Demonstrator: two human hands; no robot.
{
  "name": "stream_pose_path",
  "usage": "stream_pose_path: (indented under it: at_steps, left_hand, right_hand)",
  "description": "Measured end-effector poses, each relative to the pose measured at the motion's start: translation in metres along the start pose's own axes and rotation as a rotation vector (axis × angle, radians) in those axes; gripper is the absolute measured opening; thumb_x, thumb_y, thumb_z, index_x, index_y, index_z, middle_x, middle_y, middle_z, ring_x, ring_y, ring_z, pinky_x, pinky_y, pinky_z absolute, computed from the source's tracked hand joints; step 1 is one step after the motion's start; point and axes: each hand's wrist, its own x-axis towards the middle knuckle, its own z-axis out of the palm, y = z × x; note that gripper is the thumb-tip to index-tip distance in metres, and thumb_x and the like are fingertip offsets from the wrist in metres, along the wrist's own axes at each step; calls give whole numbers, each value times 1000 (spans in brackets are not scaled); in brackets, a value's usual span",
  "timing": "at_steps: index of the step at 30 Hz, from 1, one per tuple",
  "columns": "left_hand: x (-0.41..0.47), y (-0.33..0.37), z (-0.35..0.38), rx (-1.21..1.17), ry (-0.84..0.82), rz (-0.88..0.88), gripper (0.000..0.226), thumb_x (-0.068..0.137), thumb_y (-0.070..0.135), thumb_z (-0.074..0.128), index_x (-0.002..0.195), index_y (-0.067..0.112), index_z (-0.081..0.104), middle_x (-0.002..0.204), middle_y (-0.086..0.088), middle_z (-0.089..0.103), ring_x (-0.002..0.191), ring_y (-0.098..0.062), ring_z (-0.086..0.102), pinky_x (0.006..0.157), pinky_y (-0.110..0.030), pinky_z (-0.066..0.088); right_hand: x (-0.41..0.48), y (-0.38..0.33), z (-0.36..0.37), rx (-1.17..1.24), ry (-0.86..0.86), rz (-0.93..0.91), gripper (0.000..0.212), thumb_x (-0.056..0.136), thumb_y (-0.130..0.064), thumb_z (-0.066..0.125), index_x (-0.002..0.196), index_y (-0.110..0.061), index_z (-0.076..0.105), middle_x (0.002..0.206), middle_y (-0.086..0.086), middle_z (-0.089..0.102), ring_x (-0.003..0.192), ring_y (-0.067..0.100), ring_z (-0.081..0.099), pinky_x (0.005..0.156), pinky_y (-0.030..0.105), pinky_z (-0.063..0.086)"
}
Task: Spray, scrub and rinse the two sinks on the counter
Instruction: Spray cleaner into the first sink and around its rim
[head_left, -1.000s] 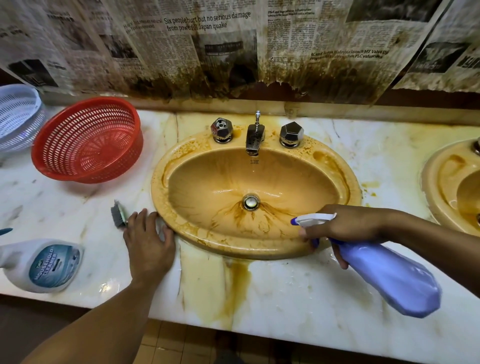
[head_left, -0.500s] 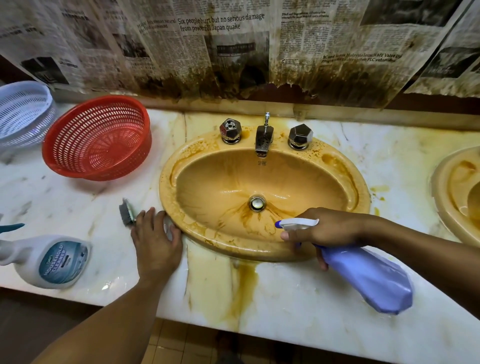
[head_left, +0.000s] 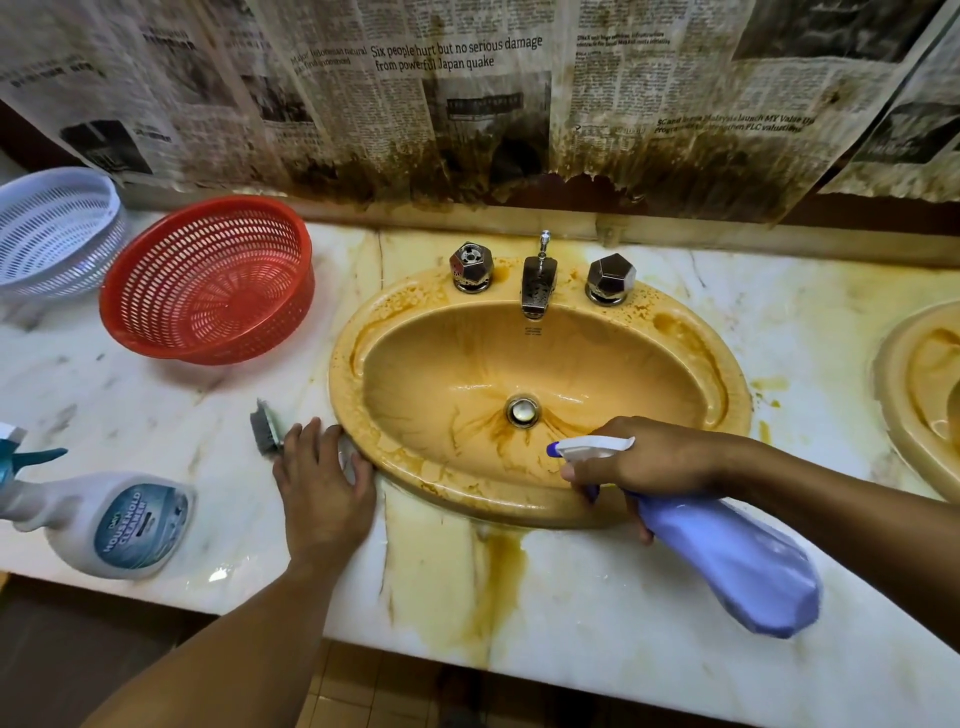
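Note:
A stained orange-yellow sink (head_left: 540, 364) sits in the marble counter (head_left: 597, 587), with a tap (head_left: 538, 283) and two knobs behind it. A second sink (head_left: 919, 400) shows at the right edge. My right hand (head_left: 654, 460) grips a purple spray bottle (head_left: 727, 561) over the sink's near rim, its white nozzle pointing left into the basin. My left hand (head_left: 324, 488) rests flat on the counter at the sink's left rim, partly over a brush (head_left: 265, 431) whose bristle end sticks out.
A red basket (head_left: 208, 280) and a white basket (head_left: 52, 234) stand at the back left. A white household cleaner bottle (head_left: 104, 525) lies near the front left edge. Stained newspaper (head_left: 467, 104) covers the wall. Brown streaks run down the counter front.
My right hand has moved the purple bottle a little left, further over the basin. The view has shifted right to left slightly. My left hand stays in place.

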Motion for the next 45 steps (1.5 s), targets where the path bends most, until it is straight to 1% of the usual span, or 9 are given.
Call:
stream_pose_path:
  at_steps: [5, 10, 13, 20, 24, 29, 33, 38, 45]
  left_hand:
    - [0, -1, 0, 1, -6, -2, 43, 98, 37, 46, 131, 12, 54, 148, -13, 47, 148, -34, 31, 121, -59, 25]
    - [0, 0, 0, 2, -11, -14, 44, 99, 38, 44, 133, 12, 53, 150, -12, 46, 149, -33, 29, 122, -57, 23]
    - [0, 0, 0, 4, -8, -11, 44, 98, 38, 43, 133, 12, 54, 150, -13, 47, 148, -34, 30, 122, -57, 24]
    - [0, 1, 0, 9, 2, 3, 42, 96, 36, 45, 129, 11, 55, 147, -13, 48, 146, -35, 32, 120, -58, 26]
    - [0, 1, -1, 7, 1, 9, 45, 96, 38, 44, 131, 11, 55, 149, -14, 47, 146, -35, 31, 121, -58, 26]
    - [0, 1, -2, -4, -11, 14, 46, 96, 39, 44, 131, 12, 54, 149, -13, 46, 147, -34, 30, 121, -58, 25]
    - [0, 0, -3, -15, -14, 26, 45, 95, 38, 45, 129, 11, 56, 147, -14, 48, 145, -35, 32, 119, -60, 27]
    - [-1, 0, -6, -39, -33, 21, 46, 94, 39, 44, 130, 11, 54, 148, -14, 46, 147, -35, 29, 119, -62, 25]
    - [-12, 9, -21, -178, -49, 19, 62, 98, 35, 62, 152, 19, 36, 173, 4, 3, 160, -18, 0, 120, -72, -6]
  right_hand:
    - [-21, 29, -21, -108, -12, 85, 45, 101, -37, 57, 68, -6, 60, 69, 17, 70, 58, 40, 70, 71, 34, 56]
    - [-45, 56, -51, -130, -29, 194, 46, 98, -50, 62, 88, -5, 69, 91, 25, 72, 58, 38, 70, 69, 27, 54]
    - [-52, 69, -59, -127, 11, 237, 44, 100, -38, 58, 84, 2, 66, 88, 19, 74, 60, 42, 71, 67, 22, 51]
    - [-59, 74, -52, -97, 95, 242, 45, 96, -52, 64, 89, -8, 71, 97, 7, 77, 61, 40, 73, 86, 37, 57]
    - [-61, 73, -32, 7, 216, 207, 38, 100, -32, 58, 79, -2, 63, 80, 13, 74, 58, 44, 71, 77, 38, 56]
    - [-67, 63, 0, 148, 361, 152, 40, 99, -47, 61, 94, -8, 67, 90, 5, 73, 56, 38, 72, 89, 41, 55]
    - [-65, 52, 21, 257, 462, 173, 49, 102, -42, 57, 78, 1, 65, 72, 8, 71, 54, 40, 71, 82, 37, 56]
    - [-62, 35, 57, 389, 617, 157, 38, 100, -46, 61, 96, -8, 66, 92, 21, 69, 55, 38, 72, 80, 43, 57]
    - [-48, -6, 106, 606, 773, 31, 23, 97, -51, 63, 110, -33, 69, 103, 2, 73, 58, 37, 73, 75, 39, 58]
